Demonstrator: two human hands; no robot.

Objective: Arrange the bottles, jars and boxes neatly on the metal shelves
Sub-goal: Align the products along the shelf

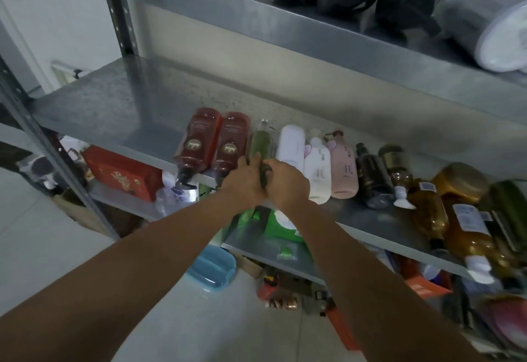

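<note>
The left hand and the right hand both curl around the near end of the green bottle. It lies on the middle metal shelf (near the front edge), between two red bottles and a white bottle.

**No lettering you can read**

You will find no legible text here. The left red bottle and the right red bottle each carry a gold oval badge, its script too blurred to read. On your right, the amber bottle bears a white sticker whose print is too small to make out.
</note>
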